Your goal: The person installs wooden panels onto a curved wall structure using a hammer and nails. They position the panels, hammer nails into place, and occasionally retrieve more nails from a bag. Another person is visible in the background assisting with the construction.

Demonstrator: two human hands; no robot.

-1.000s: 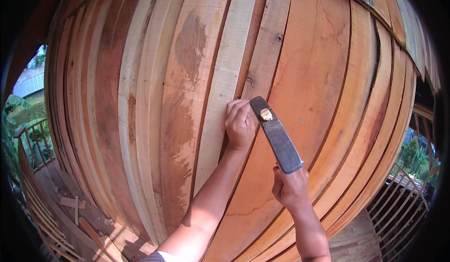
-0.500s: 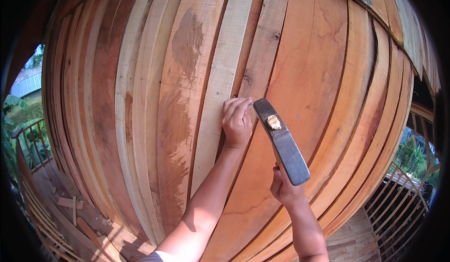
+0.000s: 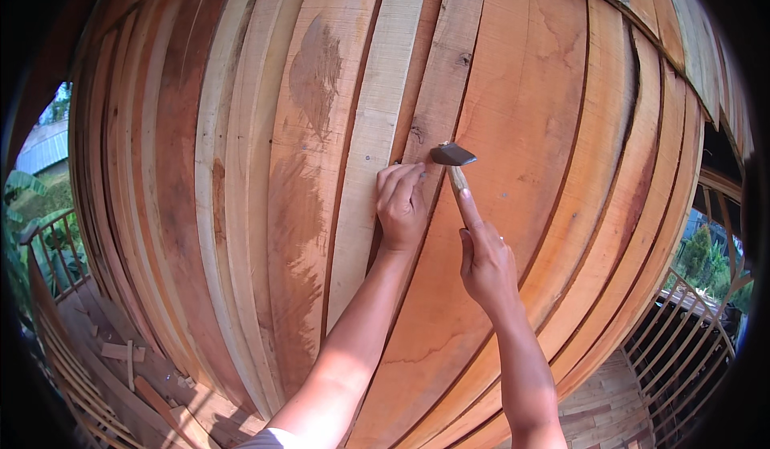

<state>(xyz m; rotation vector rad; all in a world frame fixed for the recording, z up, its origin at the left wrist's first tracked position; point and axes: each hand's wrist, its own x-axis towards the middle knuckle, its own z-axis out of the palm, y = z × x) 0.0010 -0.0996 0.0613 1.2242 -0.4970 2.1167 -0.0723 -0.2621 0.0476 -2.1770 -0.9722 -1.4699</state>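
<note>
My left hand [image 3: 401,208] is closed in a pinch against a narrow plank [image 3: 443,80] of the wooden wall. A small nail [image 3: 423,166], mostly hidden, sits at its fingertips. My right hand [image 3: 491,266] grips the wooden handle of a hammer [image 3: 455,156], with the index finger stretched along the handle. The dark metal head is just above and to the right of my left fingertips, close to the wall. Whether it touches the wall or the nail I cannot tell.
Vertical boards of mixed brown tones form the wall [image 3: 525,112]. A nail head [image 3: 368,158] shows in a pale plank on the left. Offcuts [image 3: 123,352] lie on the floor at lower left. Wooden railings [image 3: 682,312] stand on both sides, with greenery beyond.
The hammer has swung up and away toward the wall, its head turning from broadside to nearly edge-on. My right hand has risen with it. My left hand stays at almost the same spot.
</note>
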